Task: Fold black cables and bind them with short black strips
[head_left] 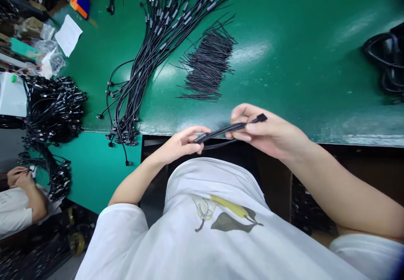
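A folded black cable (222,131) spans between my two hands, just in front of the green table's near edge. My left hand (186,143) pinches its left end, where a thicker dark sleeve shows. Thumb and fingers of my right hand (257,130) close around the other end, and a black connector pokes out above them. Beyond my hands lies a heap of short, thin black ties (210,63). To its left a large fan of loose black cables (145,61) stretches over the table, some connectors hanging past the near edge.
A dense pile of black cables (53,111) fills the left side, near a co-worker's hands (22,177). Farther back are a white paper (68,36), an orange and blue object (80,4) and a small bundled cable (110,1). Thick black coils (386,59) lie at the right.
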`<action>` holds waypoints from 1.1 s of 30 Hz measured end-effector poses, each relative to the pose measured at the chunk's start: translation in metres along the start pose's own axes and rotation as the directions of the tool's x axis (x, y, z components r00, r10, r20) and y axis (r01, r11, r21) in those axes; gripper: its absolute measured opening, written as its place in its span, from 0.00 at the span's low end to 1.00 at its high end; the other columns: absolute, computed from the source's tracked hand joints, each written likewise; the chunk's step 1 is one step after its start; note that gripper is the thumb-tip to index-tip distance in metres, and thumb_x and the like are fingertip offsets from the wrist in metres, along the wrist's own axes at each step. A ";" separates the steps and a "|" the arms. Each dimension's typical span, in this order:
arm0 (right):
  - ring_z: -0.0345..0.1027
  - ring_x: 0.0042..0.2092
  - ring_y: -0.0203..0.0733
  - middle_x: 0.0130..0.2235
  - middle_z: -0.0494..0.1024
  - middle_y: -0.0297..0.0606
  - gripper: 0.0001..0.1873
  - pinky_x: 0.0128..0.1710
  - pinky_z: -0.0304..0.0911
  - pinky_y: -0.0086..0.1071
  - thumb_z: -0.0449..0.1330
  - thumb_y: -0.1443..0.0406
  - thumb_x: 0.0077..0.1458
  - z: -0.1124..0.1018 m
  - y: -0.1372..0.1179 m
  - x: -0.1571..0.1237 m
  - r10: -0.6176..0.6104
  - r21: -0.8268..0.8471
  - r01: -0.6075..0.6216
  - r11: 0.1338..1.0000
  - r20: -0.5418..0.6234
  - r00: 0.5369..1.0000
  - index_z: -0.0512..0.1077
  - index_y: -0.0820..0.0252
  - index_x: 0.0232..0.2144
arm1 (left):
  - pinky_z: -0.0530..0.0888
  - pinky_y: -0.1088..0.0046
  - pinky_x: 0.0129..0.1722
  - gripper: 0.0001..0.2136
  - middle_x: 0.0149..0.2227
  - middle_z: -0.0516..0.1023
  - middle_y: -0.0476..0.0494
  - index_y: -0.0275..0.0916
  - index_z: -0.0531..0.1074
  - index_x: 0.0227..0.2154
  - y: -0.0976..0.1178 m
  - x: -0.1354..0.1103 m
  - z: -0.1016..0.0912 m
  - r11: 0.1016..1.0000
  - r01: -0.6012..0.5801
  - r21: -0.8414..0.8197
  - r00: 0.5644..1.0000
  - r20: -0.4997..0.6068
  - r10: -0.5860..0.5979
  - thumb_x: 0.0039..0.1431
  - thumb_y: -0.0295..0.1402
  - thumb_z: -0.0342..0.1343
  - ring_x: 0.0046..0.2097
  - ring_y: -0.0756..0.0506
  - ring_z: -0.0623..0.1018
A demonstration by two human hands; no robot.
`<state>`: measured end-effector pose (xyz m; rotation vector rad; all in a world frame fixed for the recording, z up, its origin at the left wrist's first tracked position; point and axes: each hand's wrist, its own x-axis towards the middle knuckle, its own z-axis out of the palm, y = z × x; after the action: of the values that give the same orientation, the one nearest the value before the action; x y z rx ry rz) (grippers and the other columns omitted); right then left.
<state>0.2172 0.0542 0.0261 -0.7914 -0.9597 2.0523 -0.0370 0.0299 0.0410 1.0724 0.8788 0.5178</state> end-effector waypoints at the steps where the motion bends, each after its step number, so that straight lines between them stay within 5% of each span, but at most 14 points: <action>1: 0.59 0.25 0.31 0.26 0.65 0.29 0.20 0.37 0.67 0.35 0.71 0.55 0.43 0.001 -0.001 -0.006 0.043 -0.001 -0.043 0.999 0.018 0.999 0.70 0.57 0.33 | 0.65 0.74 0.35 0.22 0.30 0.71 0.49 0.41 0.69 0.54 0.005 -0.006 -0.002 0.998 0.045 0.047 0.997 0.054 -0.048 0.57 0.38 0.62 0.32 0.52 0.68; 8: 0.56 0.23 0.32 0.26 0.67 0.32 0.21 0.29 0.65 0.33 0.67 0.48 0.48 0.013 -0.018 -0.034 0.168 0.023 -0.168 0.985 0.014 0.986 0.70 0.57 0.33 | 0.68 0.72 0.35 0.36 0.31 0.74 0.47 0.41 0.64 0.59 0.008 -0.026 -0.001 0.987 0.123 -0.102 0.945 0.316 -0.086 0.48 0.41 0.69 0.33 0.49 0.73; 15: 0.44 0.16 0.26 0.24 0.63 0.25 0.30 0.21 0.61 0.32 0.62 0.38 0.49 0.015 -0.014 -0.026 -0.005 -0.040 0.004 0.999 -0.028 1.000 0.65 0.56 0.37 | 0.72 0.68 0.31 0.35 0.28 0.77 0.40 0.34 0.72 0.51 -0.007 -0.017 0.008 0.975 0.130 -0.179 0.942 0.330 -0.065 0.49 0.58 0.61 0.27 0.47 0.74; 19: 0.40 0.15 0.27 0.18 0.55 0.23 0.29 0.17 0.53 0.30 0.59 0.37 0.51 0.018 -0.011 -0.025 -0.052 -0.030 0.051 0.998 -0.058 0.997 0.64 0.55 0.30 | 0.70 0.72 0.29 0.30 0.29 0.75 0.41 0.32 0.74 0.52 -0.003 -0.017 0.016 0.991 0.062 -0.115 0.971 0.239 -0.033 0.60 0.54 0.53 0.26 0.51 0.69; 22: 0.45 0.17 0.28 0.18 0.54 0.24 0.27 0.18 0.50 0.29 0.62 0.40 0.50 0.017 -0.007 -0.027 -0.040 -0.104 0.033 0.994 -0.066 0.997 0.63 0.55 0.28 | 0.70 0.73 0.33 0.27 0.32 0.75 0.43 0.40 0.63 0.63 -0.001 -0.025 0.018 0.999 0.031 -0.035 0.980 0.197 -0.024 0.65 0.46 0.51 0.30 0.51 0.70; 25: 0.56 0.21 0.32 0.20 0.61 0.27 0.25 0.22 0.54 0.29 0.66 0.43 0.48 0.014 -0.008 -0.027 -0.046 -0.284 0.050 0.957 0.022 0.999 0.70 0.56 0.35 | 0.69 0.73 0.32 0.30 0.30 0.72 0.46 0.43 0.60 0.65 -0.004 -0.030 0.018 1.000 0.014 0.010 0.990 0.143 -0.015 0.64 0.48 0.52 0.30 0.50 0.69; 28: 0.63 0.27 0.35 0.25 0.68 0.32 0.22 0.27 0.57 0.29 0.63 0.47 0.55 0.010 -0.016 -0.027 -0.120 -0.567 0.193 0.800 0.164 0.979 0.75 0.57 0.43 | 0.65 0.75 0.30 0.30 0.25 0.66 0.50 0.39 0.65 0.62 -0.008 -0.030 0.021 0.999 -0.003 0.045 0.999 0.051 0.001 0.62 0.50 0.53 0.27 0.52 0.64; 33: 0.64 0.31 0.36 0.35 0.72 0.38 0.21 0.30 0.59 0.28 0.52 0.55 0.65 0.010 -0.022 -0.033 -0.146 -0.852 0.430 0.297 0.405 0.903 0.71 0.54 0.56 | 0.61 0.74 0.30 0.24 0.23 0.61 0.53 0.39 0.70 0.59 -0.006 -0.025 0.026 0.994 0.042 0.101 0.998 -0.045 -0.037 0.64 0.45 0.53 0.27 0.53 0.60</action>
<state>0.2352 0.0334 0.0566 -0.7811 -2.3541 1.1020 -0.0299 -0.0047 0.0494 1.1375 0.9711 0.4688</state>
